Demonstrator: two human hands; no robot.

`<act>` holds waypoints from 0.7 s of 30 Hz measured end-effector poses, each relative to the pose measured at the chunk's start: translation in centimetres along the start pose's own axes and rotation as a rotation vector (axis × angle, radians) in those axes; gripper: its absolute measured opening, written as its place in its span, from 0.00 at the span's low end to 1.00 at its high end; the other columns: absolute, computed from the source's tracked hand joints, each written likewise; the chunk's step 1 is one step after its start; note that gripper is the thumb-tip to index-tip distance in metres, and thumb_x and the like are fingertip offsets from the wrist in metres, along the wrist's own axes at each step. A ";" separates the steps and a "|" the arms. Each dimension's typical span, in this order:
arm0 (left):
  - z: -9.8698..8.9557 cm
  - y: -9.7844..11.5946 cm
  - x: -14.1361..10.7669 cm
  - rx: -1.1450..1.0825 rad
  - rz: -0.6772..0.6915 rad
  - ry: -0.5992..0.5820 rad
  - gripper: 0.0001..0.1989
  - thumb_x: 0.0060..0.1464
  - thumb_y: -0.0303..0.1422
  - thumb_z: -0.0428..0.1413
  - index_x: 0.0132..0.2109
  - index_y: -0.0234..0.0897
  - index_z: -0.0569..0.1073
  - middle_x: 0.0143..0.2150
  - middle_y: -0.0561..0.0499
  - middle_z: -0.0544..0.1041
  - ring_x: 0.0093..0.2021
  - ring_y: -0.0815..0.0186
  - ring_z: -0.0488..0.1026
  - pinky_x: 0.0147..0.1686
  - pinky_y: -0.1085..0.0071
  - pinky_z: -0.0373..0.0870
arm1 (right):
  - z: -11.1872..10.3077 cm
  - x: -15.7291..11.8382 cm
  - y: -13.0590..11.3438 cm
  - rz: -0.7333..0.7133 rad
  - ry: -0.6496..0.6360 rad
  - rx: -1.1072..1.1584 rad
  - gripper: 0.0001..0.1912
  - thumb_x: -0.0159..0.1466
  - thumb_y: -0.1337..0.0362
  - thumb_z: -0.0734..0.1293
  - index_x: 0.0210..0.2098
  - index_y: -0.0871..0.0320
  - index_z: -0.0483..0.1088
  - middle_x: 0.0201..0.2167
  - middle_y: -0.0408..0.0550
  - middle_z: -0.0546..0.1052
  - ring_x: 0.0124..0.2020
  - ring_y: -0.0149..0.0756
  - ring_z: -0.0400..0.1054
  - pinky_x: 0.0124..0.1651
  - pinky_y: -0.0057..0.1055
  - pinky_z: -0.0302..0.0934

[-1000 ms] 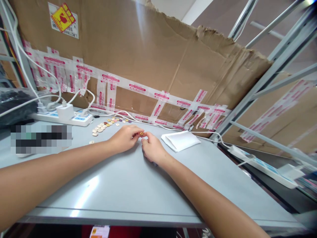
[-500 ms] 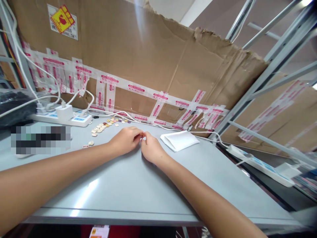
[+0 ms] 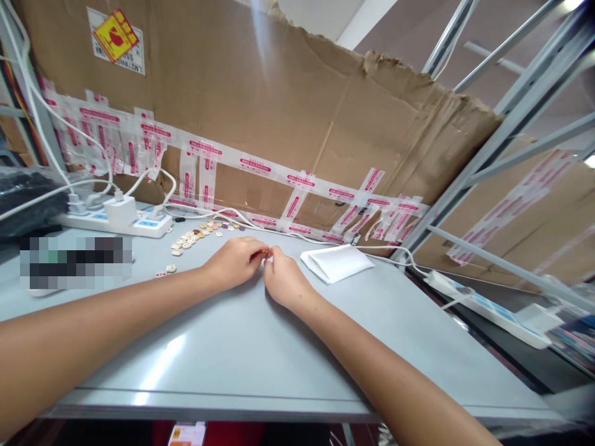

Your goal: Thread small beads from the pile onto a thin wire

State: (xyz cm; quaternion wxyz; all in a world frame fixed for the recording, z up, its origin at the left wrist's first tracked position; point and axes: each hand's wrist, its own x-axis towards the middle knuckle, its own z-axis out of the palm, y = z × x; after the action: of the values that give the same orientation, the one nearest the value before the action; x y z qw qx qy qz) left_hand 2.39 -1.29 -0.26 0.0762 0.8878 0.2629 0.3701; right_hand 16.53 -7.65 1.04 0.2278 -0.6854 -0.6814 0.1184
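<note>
Left hand: the left hand (image 3: 235,261) rests on the grey table (image 3: 242,347) near its middle, fingers curled in and fingertips pinched together at the right edge of the hand; a tiny brownish button (image 3: 266,251) peeps out between the tips, too small to make out in detail
Right hand: the right hand (image 3: 284,280) lies just right of the left one, knuckles up, thumb and forefinger closed and meeting the left fingertips at the same small piece; whether this hand truly grips it or only touches it, I cannot tell
Small piece: held just above the table top, between the two hands, in front of the taped cardboard
Loose buttons: a scatter of small coloured buttons (image 3: 199,234) lies on the table to the far left of the hands, well apart from them; two more pale ones (image 3: 167,270) sit nearer, just beside the left forearm
White pad: a folded white pad (image 3: 337,262) lies flat on the table to the right of the right hand, near but not touching it
Power strip: a white power strip (image 3: 116,220) with plugs and white cables sits at the far left; a second strip (image 3: 488,310) lies off the table's right edge
Backdrop: a tall cardboard sheet (image 3: 279,105), patched with red-printed tape, stands along the far edge; grey metal racking (image 3: 502,133) rises at the right
</note>
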 end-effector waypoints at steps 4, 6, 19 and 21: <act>-0.1 0.0 0.0 -0.124 -0.148 0.011 0.09 0.56 0.28 0.52 0.38 0.38 0.77 0.36 0.50 0.81 0.35 0.64 0.77 0.38 0.68 0.71 | -0.3 0.3 0.3 0.015 0.018 0.025 0.14 0.66 0.64 0.55 0.36 0.61 0.71 0.37 0.59 0.79 0.39 0.43 0.71 0.39 0.32 0.57; 0.0 -0.1 -0.1 -0.221 -0.214 0.021 0.07 0.55 0.29 0.53 0.38 0.37 0.75 0.35 0.51 0.81 0.35 0.64 0.77 0.38 0.68 0.72 | -0.5 0.4 0.4 0.023 -0.004 0.104 0.15 0.65 0.63 0.55 0.29 0.60 0.71 0.31 0.56 0.78 0.34 0.40 0.69 0.36 0.31 0.56; 0.4 -0.6 0.0 -0.582 -0.358 0.065 0.08 0.54 0.35 0.58 0.39 0.36 0.70 0.33 0.49 0.81 0.35 0.63 0.80 0.39 0.66 0.76 | -1.3 0.4 0.2 0.208 -0.210 0.716 0.07 0.64 0.65 0.57 0.34 0.57 0.66 0.19 0.37 0.61 0.16 0.27 0.58 0.21 0.24 0.54; 0.4 -0.4 0.0 -0.604 -0.368 0.056 0.08 0.55 0.35 0.58 0.39 0.36 0.70 0.33 0.50 0.81 0.35 0.63 0.80 0.39 0.66 0.75 | -1.4 0.3 0.2 0.201 -0.210 0.671 0.07 0.64 0.65 0.57 0.35 0.56 0.66 0.19 0.37 0.61 0.16 0.27 0.58 0.20 0.24 0.53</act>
State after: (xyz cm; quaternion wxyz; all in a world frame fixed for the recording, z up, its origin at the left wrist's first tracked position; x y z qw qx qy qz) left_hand 2.46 -0.89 -0.67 0.3936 0.7524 0.2993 0.4352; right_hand 17.32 -7.56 2.19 0.3561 -0.6204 -0.5533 0.4268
